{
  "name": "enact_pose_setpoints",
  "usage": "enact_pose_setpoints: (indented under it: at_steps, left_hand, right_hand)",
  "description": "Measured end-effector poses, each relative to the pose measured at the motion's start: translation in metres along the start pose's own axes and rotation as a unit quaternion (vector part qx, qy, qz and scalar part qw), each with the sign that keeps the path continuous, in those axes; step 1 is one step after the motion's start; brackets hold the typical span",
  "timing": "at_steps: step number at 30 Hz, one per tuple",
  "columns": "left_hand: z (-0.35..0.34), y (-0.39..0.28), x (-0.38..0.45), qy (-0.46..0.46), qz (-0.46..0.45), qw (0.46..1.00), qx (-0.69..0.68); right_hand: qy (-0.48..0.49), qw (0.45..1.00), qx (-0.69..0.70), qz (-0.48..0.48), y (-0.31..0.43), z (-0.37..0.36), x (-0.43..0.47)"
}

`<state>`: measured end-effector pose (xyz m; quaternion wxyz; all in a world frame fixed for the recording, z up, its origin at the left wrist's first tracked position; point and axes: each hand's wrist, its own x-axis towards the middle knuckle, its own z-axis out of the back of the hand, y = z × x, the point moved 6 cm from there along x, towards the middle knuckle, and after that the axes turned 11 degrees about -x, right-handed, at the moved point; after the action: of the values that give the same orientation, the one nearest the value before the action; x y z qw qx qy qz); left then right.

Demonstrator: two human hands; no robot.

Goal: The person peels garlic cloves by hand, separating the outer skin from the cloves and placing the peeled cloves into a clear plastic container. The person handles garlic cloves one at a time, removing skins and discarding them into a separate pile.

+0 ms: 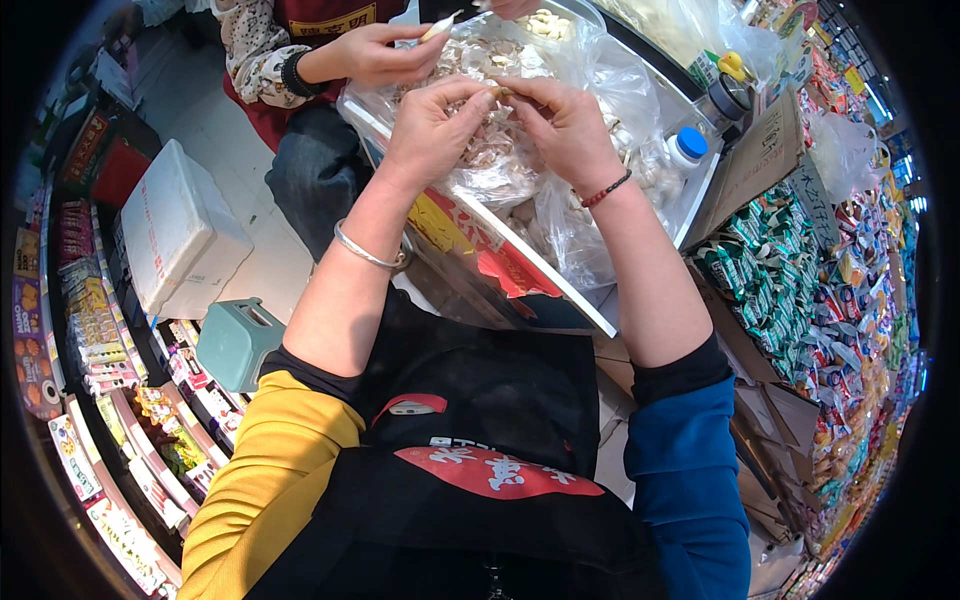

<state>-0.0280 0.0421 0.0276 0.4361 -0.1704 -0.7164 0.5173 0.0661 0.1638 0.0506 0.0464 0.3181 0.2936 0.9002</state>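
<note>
Between my fingertips is a small garlic clove [498, 91], mostly covered by my thumbs. My left hand [435, 127] pinches its left side, and my right hand [562, 124] grips it from the right. Below both hands spreads a heap of papery garlic skins [491, 146] on clear plastic. To the right, garlic bulbs [621, 136] lie among clear plastic bags [574, 232]. Peeled garlic cloves [547, 26] sit in a container at the far side. Just beyond my left hand, another person's hand [375, 54] holds a pale garlic clove [441, 27].
A white jar with a blue lid [686, 146] stands at the table's right side. Cardboard boxes [750, 165] and wrapped snacks [772, 277] crowd the right. On the left are a white foam box [180, 232], a teal plastic stool [238, 345] and shelves of packaged goods [97, 322].
</note>
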Motion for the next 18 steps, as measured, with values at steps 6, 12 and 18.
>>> enact_pose_setpoints:
  at_steps: [6,12,18]
  left_hand:
    - [0.002,-0.002,0.0,-0.005,0.02,0.999,-0.039]
    - [0.006,-0.003,-0.001,-0.046,0.012,0.998,-0.027]
    - [0.01,0.001,-0.003,-0.106,0.049,0.993,-0.013]
  right_hand:
    - [0.014,0.995,-0.079,0.054,0.017,0.005,0.0]
    - [0.004,0.998,-0.048,0.033,0.022,0.003,0.0]
    - [-0.07,0.996,0.05,0.001,0.013,0.009,0.002]
